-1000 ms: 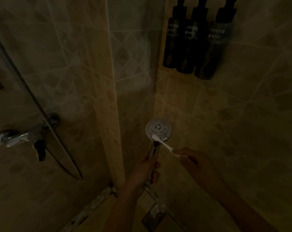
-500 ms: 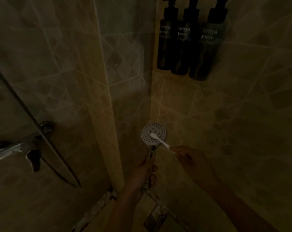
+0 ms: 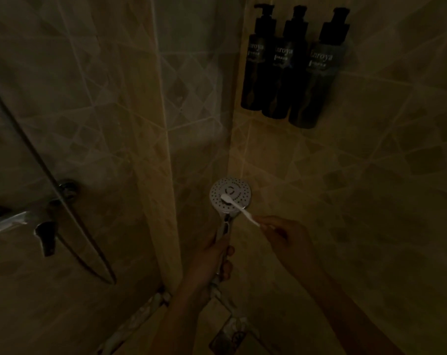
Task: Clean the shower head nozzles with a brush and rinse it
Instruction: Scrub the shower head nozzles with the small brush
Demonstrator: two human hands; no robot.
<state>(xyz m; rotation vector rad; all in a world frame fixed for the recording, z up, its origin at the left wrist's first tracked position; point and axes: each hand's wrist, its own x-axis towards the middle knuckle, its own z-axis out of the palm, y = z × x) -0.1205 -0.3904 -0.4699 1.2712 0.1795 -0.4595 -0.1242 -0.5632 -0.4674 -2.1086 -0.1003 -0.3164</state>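
Nearest the camera, the left hand (image 3: pixel 212 260) was clenched around the chrome handle of the shower head (image 3: pixel 230 197), its fingers (image 3: pixel 227 271) wrapped round the stem low down, so the perforated face was turned up toward the viewer, in front of the corner of the tiled shower wall (image 3: pixel 345 188). Just to the right, the right hand (image 3: pixel 286 234) pinched the tail of a white brush (image 3: pixel 239 206), thumb and forefinger closed on it, and the bristle end lay on the face left of centre, near the middle ring. The step looked to be the scrubbing itself, with rinsing not yet begun. To do it well, the grip on the handle probably wanted to be firm enough that the head did not twist under the bristles, and the strokes short and circular, working ring by ring out to the rim so that no nozzle was skipped. The dim light made clogged holes hard to judge. Farther off, the mixer tap (image 3: pixel 20 221) stood well apart on the left wall, and three dark pump bottles (image 3: pixel 291 65) hung above.
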